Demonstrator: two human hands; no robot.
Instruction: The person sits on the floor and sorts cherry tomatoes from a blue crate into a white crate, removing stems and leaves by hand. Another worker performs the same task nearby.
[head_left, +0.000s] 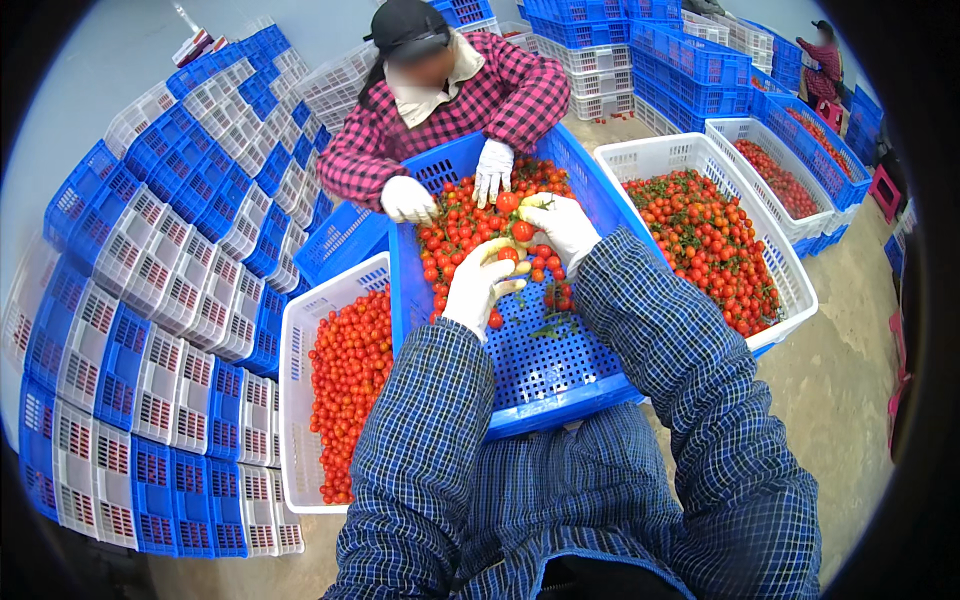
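Note:
A blue perforated plastic crate (442, 405) lies before me, with cherry tomatoes (469, 232) heaped over its far half and bits of green stem on its bare near floor. My left hand (480, 285), in a white glove with yellowish fingertips, is over the crate with its fingers curled around a red tomato (508, 255). To its right my gloved right hand (561, 227) pinches a green stem with red tomatoes (523, 230) hanging from it. The two hands are close together. Whether the left fingers grip their tomato firmly is hard to tell.
Across the crate a co-worker's gloved hands (493, 174) reach into the same tomatoes. A white crate of loose tomatoes (349, 390) stands left; a white crate of tomatoes with stems (697, 247) stands right. Stacked blue and white crates (172, 277) line the left side. Another person (823, 67) is far right.

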